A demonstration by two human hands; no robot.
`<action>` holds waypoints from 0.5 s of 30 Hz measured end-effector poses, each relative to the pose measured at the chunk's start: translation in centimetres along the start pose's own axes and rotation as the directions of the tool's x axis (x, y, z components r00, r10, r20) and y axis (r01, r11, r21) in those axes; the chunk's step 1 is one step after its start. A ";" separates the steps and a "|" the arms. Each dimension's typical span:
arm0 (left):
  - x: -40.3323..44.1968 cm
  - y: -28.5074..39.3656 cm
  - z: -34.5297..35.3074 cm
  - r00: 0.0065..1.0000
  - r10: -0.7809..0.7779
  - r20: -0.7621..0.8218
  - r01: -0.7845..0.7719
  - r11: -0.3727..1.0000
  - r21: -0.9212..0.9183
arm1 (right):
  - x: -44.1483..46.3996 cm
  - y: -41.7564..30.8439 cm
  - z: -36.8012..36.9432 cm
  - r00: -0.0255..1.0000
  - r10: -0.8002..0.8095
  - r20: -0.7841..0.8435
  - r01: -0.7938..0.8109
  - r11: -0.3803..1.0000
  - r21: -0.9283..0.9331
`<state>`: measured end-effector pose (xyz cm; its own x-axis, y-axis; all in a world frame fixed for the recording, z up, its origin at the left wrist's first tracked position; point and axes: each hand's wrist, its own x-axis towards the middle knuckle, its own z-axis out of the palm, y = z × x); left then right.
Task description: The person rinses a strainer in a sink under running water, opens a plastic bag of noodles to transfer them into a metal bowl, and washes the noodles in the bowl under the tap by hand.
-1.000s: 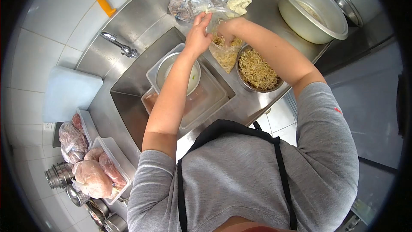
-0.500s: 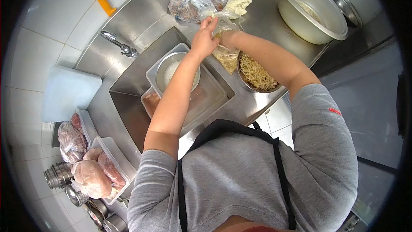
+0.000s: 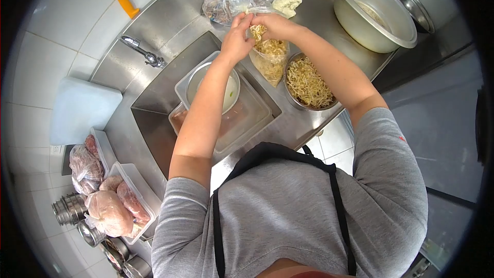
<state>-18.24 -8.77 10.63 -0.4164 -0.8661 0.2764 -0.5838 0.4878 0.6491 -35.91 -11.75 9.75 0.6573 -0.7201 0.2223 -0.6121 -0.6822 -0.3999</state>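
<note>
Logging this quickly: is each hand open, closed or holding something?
Left hand: at the mouth of the clear bag; grip can't be told.
Right hand: there too; grip can't be told.

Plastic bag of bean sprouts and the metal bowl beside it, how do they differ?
The plastic bag is transparent; the metal bowl is opaque. The bag narrows to a corner; the bowl is round. The left hand and right hand are at the bag, not the bowl. Both containers hold bean sprouts.

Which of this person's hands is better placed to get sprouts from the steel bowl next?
Probably the right hand: the bowl sits on that side. The left hand is across the bag from it, so it would likely reach farther.
</note>
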 end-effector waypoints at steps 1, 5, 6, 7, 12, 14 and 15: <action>0.0 -0.5 0.2 1.000 0.003 0.002 -0.003 1.000 0.002 | -0.2 -0.3 0.6 0.997 0.055 -0.056 -0.053 0.998 0.039; 0.1 -3.4 1.3 0.998 -0.021 0.058 0.022 1.000 -0.021 | -0.4 -0.6 1.6 0.983 0.146 -0.107 -0.137 0.987 0.089; -0.2 -3.1 0.9 0.993 -0.066 0.095 0.068 0.998 -0.018 | -0.5 -1.0 1.6 0.978 0.153 -0.139 -0.134 0.981 0.140; -0.4 -2.9 0.5 0.993 -0.071 0.094 0.073 0.997 -0.020 | -0.4 -1.0 1.2 0.979 0.152 -0.134 -0.138 0.985 0.107; -0.6 -2.6 0.3 0.922 -0.283 0.264 0.368 0.853 -0.370 | -0.3 -1.5 -0.6 0.970 0.131 -0.206 -0.102 0.984 0.149; -0.5 -2.6 0.5 0.925 -0.279 0.258 0.360 0.859 -0.363 | -0.4 -1.2 -0.7 0.946 0.142 -0.290 -0.087 0.977 0.195; -0.6 -2.5 0.5 0.925 -0.279 0.258 0.359 0.863 -0.356 | -0.4 -1.2 -1.0 0.947 0.142 -0.289 -0.087 0.977 0.196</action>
<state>-16.90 -9.42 8.44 -0.4024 -0.9090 -0.1084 -0.4053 0.0708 0.9115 -35.87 -10.72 11.02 0.4080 -0.8154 0.4108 -0.5692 -0.5789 -0.5838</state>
